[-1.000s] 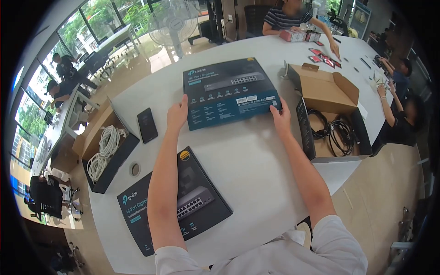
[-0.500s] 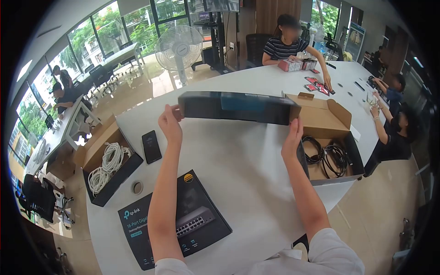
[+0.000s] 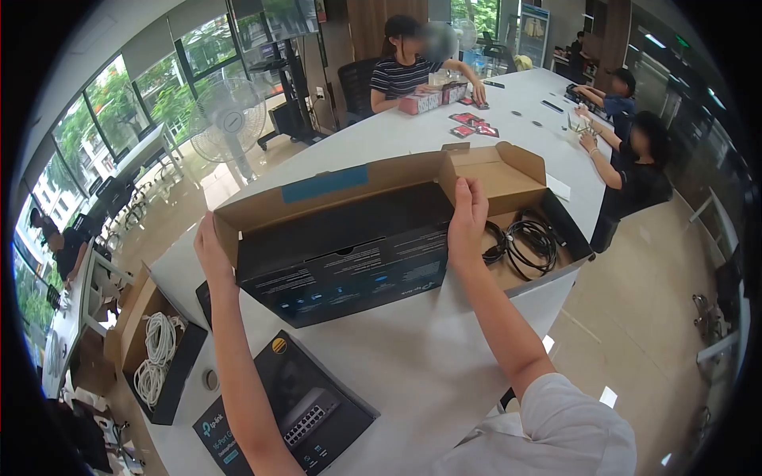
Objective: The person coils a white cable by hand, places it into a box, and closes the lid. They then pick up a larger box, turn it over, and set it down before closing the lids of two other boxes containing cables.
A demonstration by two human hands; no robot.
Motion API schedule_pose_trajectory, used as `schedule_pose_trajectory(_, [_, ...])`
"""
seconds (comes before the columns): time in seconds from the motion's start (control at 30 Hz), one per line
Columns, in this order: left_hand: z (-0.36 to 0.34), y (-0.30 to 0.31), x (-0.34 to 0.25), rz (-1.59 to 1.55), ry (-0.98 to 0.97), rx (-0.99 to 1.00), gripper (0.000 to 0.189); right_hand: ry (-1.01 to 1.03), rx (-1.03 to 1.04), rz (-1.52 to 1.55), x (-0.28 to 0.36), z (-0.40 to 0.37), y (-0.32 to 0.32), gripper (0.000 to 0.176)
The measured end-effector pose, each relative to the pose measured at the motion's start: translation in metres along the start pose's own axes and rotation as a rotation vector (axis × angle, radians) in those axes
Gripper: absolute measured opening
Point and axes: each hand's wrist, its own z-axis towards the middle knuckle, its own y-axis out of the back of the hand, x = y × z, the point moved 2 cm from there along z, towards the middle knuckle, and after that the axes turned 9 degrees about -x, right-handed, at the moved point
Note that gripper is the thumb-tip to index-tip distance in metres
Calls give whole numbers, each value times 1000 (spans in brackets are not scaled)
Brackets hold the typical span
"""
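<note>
While gripping a black-and-teal tp-link box [image 3: 349, 274] by both ends over the middle of the counter [image 3: 429, 365], holds its printed face toward the head camera, with upside-down lettering. Pinches the nine-o'clock end with the left hand [image 3: 214, 254] and the three-o'clock end with the right hand [image 3: 467, 222], with some fingers out of sight. Shows brown cardboard [image 3: 405, 170] with a blue patch [image 3: 325, 184] along the box's far edge. Counting from this box, has an open carton [image 3: 570, 228] of black cables [image 3: 533, 246] just past the right hand at three o'clock. At seven o'clock, crosses the left forearm [image 3: 242, 381] over a second tp-link box [image 3: 313, 416] set flat on the counter. Near eight o'clock, has a tape roll [image 3: 210, 379], then another carton [image 3: 181, 377] of white cables [image 3: 159, 345]. Farther out, at one o'clock, faces red packets [image 3: 468, 119], a red-and-white box [image 3: 421, 103] and a person in a striped shirt [image 3: 394, 78]. Toward two o'clock, shares the counter with two people in dark tops [image 3: 647, 170].
</note>
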Motion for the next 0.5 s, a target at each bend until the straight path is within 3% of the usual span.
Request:
schedule_pose_trajectory(0.07, [3,3,4,-23,-40,81,40,-13,43,30,-2,1,-6,26])
schedule_pose_trajectory(0.17, [-16,-8,-22,-224,124,121,37,48,112,74,12,-2,-14,39])
schedule_pose_trajectory(0.27, [-30,-15,-43,-297,204,153,33,142,167,32,20,-2,-16,40])
schedule_pose_trajectory(0.37, [-28,-12,-37,-40,7,174,28,142,181,-82,25,-2,-15,39])
schedule_pose_trajectory(0.47, [-22,-4,-32,140,-50,243,25,70,176,17,22,-2,-13,38])
schedule_pose_trajectory(0.5, [-21,-1,-36,123,-56,332,25,128,113,-17,21,-1,-13,36])
